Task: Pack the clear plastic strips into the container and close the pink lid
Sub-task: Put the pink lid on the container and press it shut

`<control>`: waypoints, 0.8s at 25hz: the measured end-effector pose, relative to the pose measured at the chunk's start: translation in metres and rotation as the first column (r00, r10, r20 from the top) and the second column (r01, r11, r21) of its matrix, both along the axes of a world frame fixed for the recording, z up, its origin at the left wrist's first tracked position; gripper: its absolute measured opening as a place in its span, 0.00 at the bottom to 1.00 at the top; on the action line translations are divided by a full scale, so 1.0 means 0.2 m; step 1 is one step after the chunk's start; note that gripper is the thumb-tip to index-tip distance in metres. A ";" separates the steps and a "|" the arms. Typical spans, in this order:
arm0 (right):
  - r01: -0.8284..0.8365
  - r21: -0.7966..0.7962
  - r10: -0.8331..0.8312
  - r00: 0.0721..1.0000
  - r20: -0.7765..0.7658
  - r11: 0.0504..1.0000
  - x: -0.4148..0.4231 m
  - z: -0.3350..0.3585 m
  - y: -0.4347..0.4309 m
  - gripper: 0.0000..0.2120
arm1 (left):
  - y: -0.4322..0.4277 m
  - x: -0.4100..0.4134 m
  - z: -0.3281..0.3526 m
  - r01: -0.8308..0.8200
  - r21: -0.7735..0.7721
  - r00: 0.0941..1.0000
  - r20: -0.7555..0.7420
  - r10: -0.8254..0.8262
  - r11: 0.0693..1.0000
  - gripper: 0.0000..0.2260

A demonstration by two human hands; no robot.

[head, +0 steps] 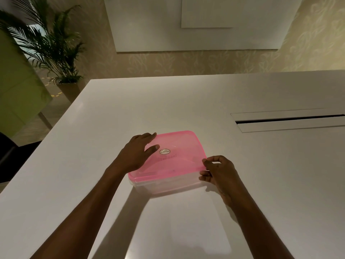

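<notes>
The pink lid (pixel 179 161) is sitting on top of the clear container (pixel 168 186), which is resting in the middle of the white counter (pixel 186 101), right in front of the person. The left hand (pixel 136 154) is lying across the lid's left side, fingers fairly straight and thumb on the top, its grip loose and pressing rather than clutching. The right hand (pixel 218 172) is working the near right corner, its grip closed with curled fingertips pinching the lid's edge there.

By the look of it, we're at the last step: no strips are lying out on the counter, though I can't make out through the cloudy wall whether they're inside. The lid seems to be down all round, so I'd say only the final pressing of the corners is left.

A long slot (pixel 289 120) is cutting into the counter at the right. Beyond it, a potted palm (pixel 50 49) is standing at the left, with a pale panel (pixel 186 25) hanging on patterned wallpaper.
</notes>
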State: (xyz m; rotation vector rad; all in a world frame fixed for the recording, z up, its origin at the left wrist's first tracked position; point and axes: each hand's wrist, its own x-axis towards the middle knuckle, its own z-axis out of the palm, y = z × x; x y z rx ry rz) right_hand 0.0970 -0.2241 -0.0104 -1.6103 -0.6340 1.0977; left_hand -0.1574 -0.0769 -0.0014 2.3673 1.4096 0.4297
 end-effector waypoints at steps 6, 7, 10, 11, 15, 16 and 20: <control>-0.179 0.081 0.047 0.612 0.789 0.981 -0.03 0.10 0.13 0.19 | -0.02 0.01 -0.01 -0.007 0.036 0.999 -0.034 0.008 0.999 0.25; -0.308 0.063 0.113 0.519 0.847 0.949 -0.05 0.11 0.19 0.22 | -0.02 0.01 -0.01 -0.006 0.035 0.999 -0.035 0.007 0.999 0.25; -0.500 -0.281 0.386 0.117 0.915 0.819 -0.17 0.12 0.35 0.27 | -0.03 0.01 0.01 -0.009 0.037 0.999 -0.047 0.011 0.999 0.25; -0.496 -0.364 0.416 -0.005 0.909 0.789 -0.21 0.11 0.38 0.28 | -0.04 0.02 0.01 -0.012 0.046 0.999 -0.048 0.014 0.999 0.25; -0.560 -0.402 0.416 -0.110 0.903 0.724 -0.38 0.08 0.46 0.29 | -0.05 0.03 -0.01 -0.020 0.091 0.999 -0.043 0.024 0.996 0.22; -0.561 -0.395 0.398 -0.124 0.909 0.728 -0.40 0.07 0.46 0.29 | -0.06 0.03 -0.02 -0.044 0.096 0.999 -0.017 0.046 0.994 0.22; -0.547 -0.389 0.376 -0.141 0.916 0.742 -0.41 0.04 0.45 0.30 | -0.10 0.03 -0.01 -0.260 0.064 0.958 0.144 0.249 0.964 0.22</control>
